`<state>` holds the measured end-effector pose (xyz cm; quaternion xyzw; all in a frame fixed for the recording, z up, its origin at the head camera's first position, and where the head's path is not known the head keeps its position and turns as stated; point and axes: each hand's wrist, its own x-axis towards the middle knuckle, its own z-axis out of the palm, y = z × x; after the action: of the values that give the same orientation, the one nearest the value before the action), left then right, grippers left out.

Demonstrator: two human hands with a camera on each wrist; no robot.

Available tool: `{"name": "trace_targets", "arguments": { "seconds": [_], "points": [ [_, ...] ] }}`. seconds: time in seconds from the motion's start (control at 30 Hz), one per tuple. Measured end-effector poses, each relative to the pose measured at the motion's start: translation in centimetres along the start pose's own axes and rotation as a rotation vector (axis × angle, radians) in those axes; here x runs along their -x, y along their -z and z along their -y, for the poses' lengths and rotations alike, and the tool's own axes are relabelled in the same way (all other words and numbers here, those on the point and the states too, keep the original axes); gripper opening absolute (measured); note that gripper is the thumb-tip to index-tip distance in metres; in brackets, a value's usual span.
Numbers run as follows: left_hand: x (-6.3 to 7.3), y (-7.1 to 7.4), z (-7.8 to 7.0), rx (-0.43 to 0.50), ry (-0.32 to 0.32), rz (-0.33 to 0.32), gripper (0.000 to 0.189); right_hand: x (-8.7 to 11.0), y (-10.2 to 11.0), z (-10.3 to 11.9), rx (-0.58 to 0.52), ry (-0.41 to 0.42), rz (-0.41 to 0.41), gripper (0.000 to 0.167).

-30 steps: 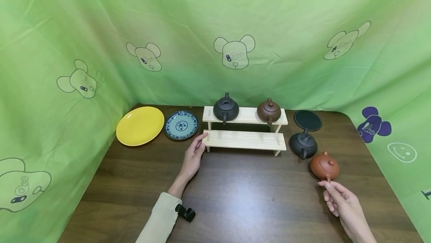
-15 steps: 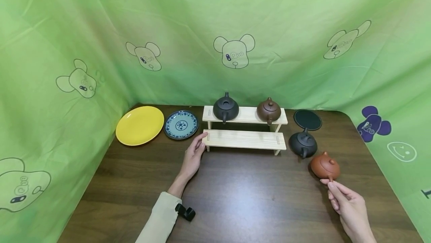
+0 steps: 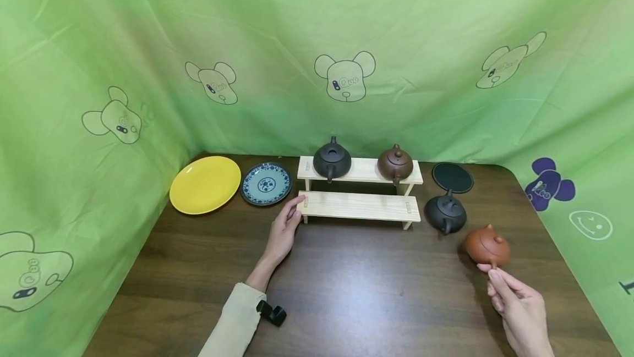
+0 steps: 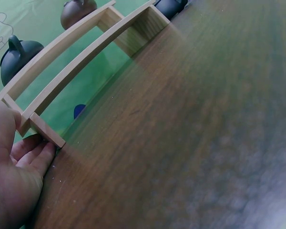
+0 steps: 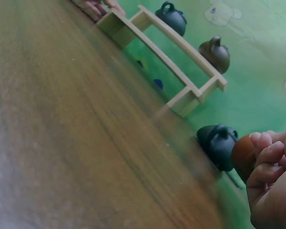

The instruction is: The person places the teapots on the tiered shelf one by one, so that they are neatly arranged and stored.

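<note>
My right hand [image 3: 520, 305] pinches the near-side handle of a reddish-brown clay teapot [image 3: 487, 247] at the right of the table. In the right wrist view the curled fingers hide most of that teapot [image 5: 243, 155]. A black teapot [image 3: 446, 213] stands just beyond it, to the left. At the centre is a two-tier wooden display stand [image 3: 359, 206]; my left hand [image 3: 283, 233] grips the left end of its lower tier. In the left wrist view, fingers reach behind the stand's leg [image 4: 46, 130]. The upper tier carries a dark grey teapot [image 3: 332, 161] and a dark brown teapot [image 3: 395, 164].
On the left lie a yellow plate [image 3: 205, 185] and a blue patterned plate [image 3: 266, 184]. A dark round mat [image 3: 453, 177] lies behind the black teapot. Green printed cloth [image 3: 277, 71] hangs around the brown wooden table [image 3: 346, 291].
The right hand and the reddish-brown teapot have shifted a little to the right, widening the gap to the black teapot. My left hand stays in place on the stand.
</note>
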<state>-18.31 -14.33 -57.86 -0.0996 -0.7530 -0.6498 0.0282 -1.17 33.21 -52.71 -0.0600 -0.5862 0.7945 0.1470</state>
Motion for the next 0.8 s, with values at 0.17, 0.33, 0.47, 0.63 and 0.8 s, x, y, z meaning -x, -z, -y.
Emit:
{"name": "trace_targets", "arguments": {
  "seconds": [0.17,0.33,0.47,0.63,0.8],
  "points": [
    [0.3,0.0,-0.5,-0.033,-0.052,-0.009,0.041,0.2,-0.1,0.8,-0.002,0.017,0.015,0.036],
    [0.5,-0.2,-1.4,-0.034,-0.093,-0.021,0.042,0.3,-0.4,1.6,-0.015,0.035,0.032,0.036],
    [0.3,-0.2,-0.9,-0.025,-0.077,-0.022,0.042,0.3,-1.0,2.1,-0.027,0.063,0.067,0.036],
    [-0.1,-0.1,0.6,-0.015,-0.002,-0.022,0.041,0.0,-2.0,2.4,-0.040,0.090,0.131,0.035],
    [-0.3,0.1,0.9,-0.007,-0.008,-0.004,0.042,-0.4,-3.2,2.7,-0.034,0.098,0.171,0.035]
  ]
}}
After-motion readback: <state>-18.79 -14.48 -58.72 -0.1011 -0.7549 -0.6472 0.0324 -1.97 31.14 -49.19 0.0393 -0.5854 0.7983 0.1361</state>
